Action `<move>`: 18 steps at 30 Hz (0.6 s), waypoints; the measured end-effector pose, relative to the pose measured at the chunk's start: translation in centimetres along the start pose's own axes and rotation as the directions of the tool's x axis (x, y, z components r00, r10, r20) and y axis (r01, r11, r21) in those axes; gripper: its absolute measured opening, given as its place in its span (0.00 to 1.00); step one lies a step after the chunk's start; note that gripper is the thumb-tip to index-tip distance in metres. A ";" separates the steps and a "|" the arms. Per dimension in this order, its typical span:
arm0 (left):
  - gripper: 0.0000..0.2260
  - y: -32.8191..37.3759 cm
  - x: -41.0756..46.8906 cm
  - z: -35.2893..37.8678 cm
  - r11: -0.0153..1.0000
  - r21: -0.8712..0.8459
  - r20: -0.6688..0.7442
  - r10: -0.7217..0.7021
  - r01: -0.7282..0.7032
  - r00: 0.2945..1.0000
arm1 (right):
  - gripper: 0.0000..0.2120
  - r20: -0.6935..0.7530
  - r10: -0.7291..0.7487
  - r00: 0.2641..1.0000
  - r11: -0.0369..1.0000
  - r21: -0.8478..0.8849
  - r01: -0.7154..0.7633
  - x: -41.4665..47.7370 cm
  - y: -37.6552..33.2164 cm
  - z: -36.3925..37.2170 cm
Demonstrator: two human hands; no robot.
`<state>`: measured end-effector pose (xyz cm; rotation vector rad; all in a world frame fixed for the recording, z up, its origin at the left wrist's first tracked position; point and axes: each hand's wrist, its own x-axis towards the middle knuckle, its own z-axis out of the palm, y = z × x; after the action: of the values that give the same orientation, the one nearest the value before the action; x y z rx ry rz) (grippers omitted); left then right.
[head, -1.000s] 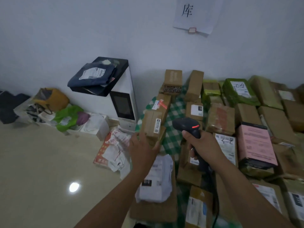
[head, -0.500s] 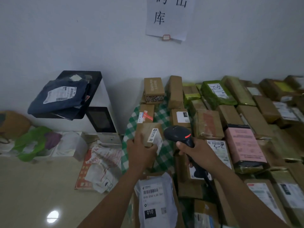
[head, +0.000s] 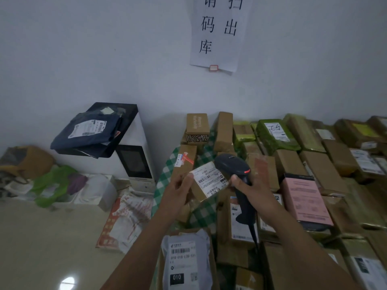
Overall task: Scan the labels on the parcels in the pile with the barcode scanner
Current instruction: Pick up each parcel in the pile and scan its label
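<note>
- The pile of parcels (head: 314,164) runs along the wall to the right edge of view, mostly brown boxes with a few in green wrap. It lies on a green-checked cloth (head: 165,174) that shows at the pile's left edge.
- A white machine (head: 134,164) with a dark screen stands on the floor just left of the pile, with a dark blue mailer (head: 90,132) on top.
- A grey mailer (head: 184,260) marked 010 lies at the pile's near left corner, label up.
- The small brown parcel (head: 199,193) stood among the boxes at the pile's left edge a second ago. It is now lifted clear above the cloth and tilted.
- The barcode scanner (head: 232,164) has come in closer: its head sits just above the parcel's right end, with a red light showing on its side.
- The left hand (head: 178,195) grips the parcel from the left, thumb curled over its top.
- The right hand (head: 249,191) is wrapped round the scanner's handle.
- The label (head: 210,176), side-on half a second ago, now faces up towards the scanner head. That suggests this parcel is ready to be read; whether the beam is on the barcode I cannot tell.
</note>
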<state>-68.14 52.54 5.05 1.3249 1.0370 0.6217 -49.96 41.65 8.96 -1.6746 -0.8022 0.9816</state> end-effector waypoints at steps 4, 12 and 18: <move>0.54 -0.9 0.5 -0.5 0.983 0.146 0.222 0.079 -0.113 0.972 | 0.19 -0.094 0.016 0.995 0.999 0.029 -0.013 0.0 -0.5 -0.5; 0.27 -1.1 0.1 0.6 0.997 0.064 -0.089 0.044 -0.038 0.995 | 0.04 -0.015 -0.022 1.000 0.999 0.029 0.023 -1.2 -0.6 -1.9; 0.38 -3.1 2.0 -1.9 0.979 -0.160 -0.201 -0.160 0.129 0.966 | 0.10 0.120 -0.002 0.993 0.989 -0.148 0.020 -2.7 -0.5 -2.9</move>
<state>-69.44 54.59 1.69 1.0607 1.2273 0.7258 -48.65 38.25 10.59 -1.7488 -0.9838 1.0431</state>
